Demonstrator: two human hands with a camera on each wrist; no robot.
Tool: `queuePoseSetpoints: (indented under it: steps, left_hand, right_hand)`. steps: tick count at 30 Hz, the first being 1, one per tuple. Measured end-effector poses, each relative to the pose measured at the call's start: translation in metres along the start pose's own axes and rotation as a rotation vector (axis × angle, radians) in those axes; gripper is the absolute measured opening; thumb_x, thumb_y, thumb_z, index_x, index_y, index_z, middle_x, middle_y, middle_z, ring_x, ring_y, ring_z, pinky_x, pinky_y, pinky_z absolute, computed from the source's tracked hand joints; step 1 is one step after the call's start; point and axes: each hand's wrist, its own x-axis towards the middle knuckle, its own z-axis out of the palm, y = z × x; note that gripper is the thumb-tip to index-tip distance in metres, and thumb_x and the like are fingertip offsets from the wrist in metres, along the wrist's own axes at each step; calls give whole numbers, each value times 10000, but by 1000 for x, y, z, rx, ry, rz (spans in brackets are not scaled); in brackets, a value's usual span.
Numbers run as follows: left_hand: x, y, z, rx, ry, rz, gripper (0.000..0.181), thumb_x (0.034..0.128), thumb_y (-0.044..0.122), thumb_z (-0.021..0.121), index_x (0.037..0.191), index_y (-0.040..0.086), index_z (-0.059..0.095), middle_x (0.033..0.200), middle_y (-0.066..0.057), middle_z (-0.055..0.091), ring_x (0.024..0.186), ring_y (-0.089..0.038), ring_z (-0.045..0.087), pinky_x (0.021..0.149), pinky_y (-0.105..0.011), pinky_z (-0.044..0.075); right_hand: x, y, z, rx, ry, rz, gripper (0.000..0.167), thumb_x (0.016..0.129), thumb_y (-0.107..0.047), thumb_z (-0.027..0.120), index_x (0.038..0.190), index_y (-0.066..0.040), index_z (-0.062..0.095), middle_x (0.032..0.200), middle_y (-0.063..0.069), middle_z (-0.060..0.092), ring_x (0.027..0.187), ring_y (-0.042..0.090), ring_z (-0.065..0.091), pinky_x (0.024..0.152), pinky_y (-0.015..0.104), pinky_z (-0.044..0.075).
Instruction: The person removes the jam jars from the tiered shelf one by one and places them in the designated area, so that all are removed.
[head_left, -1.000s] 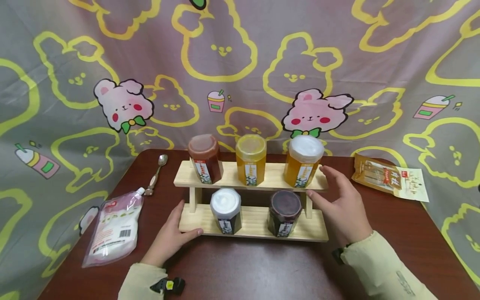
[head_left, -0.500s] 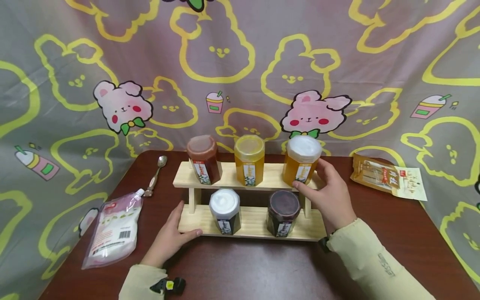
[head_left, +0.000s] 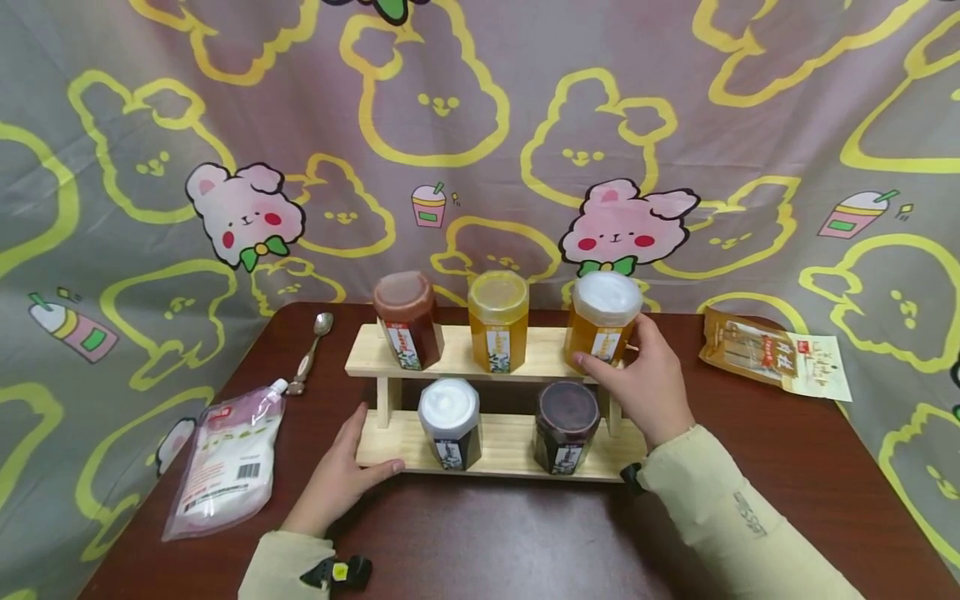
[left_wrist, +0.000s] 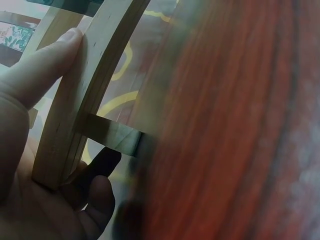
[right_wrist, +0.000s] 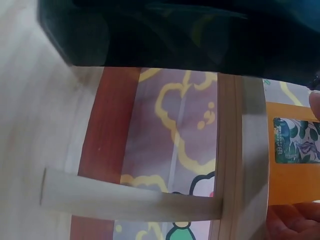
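The right hand (head_left: 654, 387) grasps one white-lidded, faceted amber jar (head_left: 585, 333), rightmost atop one pale wooden two-tier rack (head_left: 543, 350); the left hand (head_left: 339, 477) grips the rack's lower left end. One yellow-lidded amber jar (head_left: 498, 333) and one red-brown jar (head_left: 408, 329) stand alongside, two dark jars (head_left: 453, 446) below.

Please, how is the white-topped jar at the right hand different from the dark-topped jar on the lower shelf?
The white-topped jar has golden contents; the dark-topped jar looks almost black. The right hand grips the white-topped jar; neither hand holds the dark-topped jar. Both are upright, faceted and labelled.
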Motion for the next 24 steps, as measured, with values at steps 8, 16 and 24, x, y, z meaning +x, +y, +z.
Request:
queuePoseSetpoints:
  steps: [8,16,24]
  left_hand:
    - [2,-3,3,-17,11,16,1138,797,402,851,1570,-68,160,1592,-318,219,1458,-472,240,1156,-607,250]
    - [0,-1,3,-8,9,7,1137,801,413,845,1571,-65,160,1594,-317,214,1458,-470,243,1156,-603,254]
    - [-2,-1,1,-3,15,12,1130,803,412,845,1568,-69,166,1591,-318,222,1455,-470,252,1152,-603,264]
  right_hand:
    - [2,2,2,-4,45,-7,809,790,-394,862,1421,-64,477,1323,130,584,1181,313,550,961,531,497]
    - [1,3,2,17,66,-13,764,797,-358,861,1408,-80,496,1304,112,598,1162,286,554,936,487,499]
    - [-2,1,-2,65,40,42,788,792,-368,865,1430,-110,482,1317,83,584,1168,267,537,930,442,486]
